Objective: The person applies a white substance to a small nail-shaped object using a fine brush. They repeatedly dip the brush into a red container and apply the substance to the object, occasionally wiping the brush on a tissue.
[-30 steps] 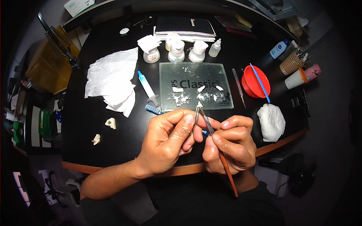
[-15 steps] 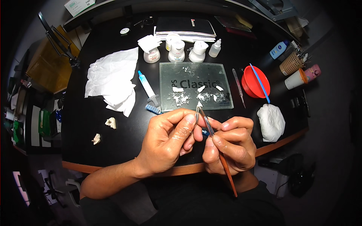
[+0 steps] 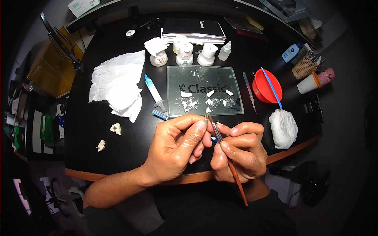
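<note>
My left hand [image 3: 171, 148] pinches slim metal tweezers [image 3: 206, 119] between thumb and fingers. At their tips sits a small white piece [image 3: 208, 110], too small to make out well. In my right hand [image 3: 249, 152] is a fine brush [image 3: 235, 175] with a reddish-brown handle, its tip up against the white piece. Both hands are close together just in front of a glass slab [image 3: 212, 75]. White paste lumps [image 3: 210, 93] and crumbly white smears [image 3: 189, 103] lie on the slab. My fingers hide part of the tweezers; white streaks mark my left thumb.
Left of the slab lie a syringe [image 3: 154, 91], crumpled white tissue [image 3: 114, 80] and two cream dental model pieces [image 3: 115, 128]. White jars [image 3: 184, 55] and a dropper bottle [image 3: 225, 52] stand behind. To the right are a red bowl [image 3: 260, 88], a metal instrument [image 3: 249, 92] and wadded tissue [image 3: 282, 129].
Almost nothing differs. The tweezers, white piece and brush tip have shifted very slightly, and both hands keep their grips.
</note>
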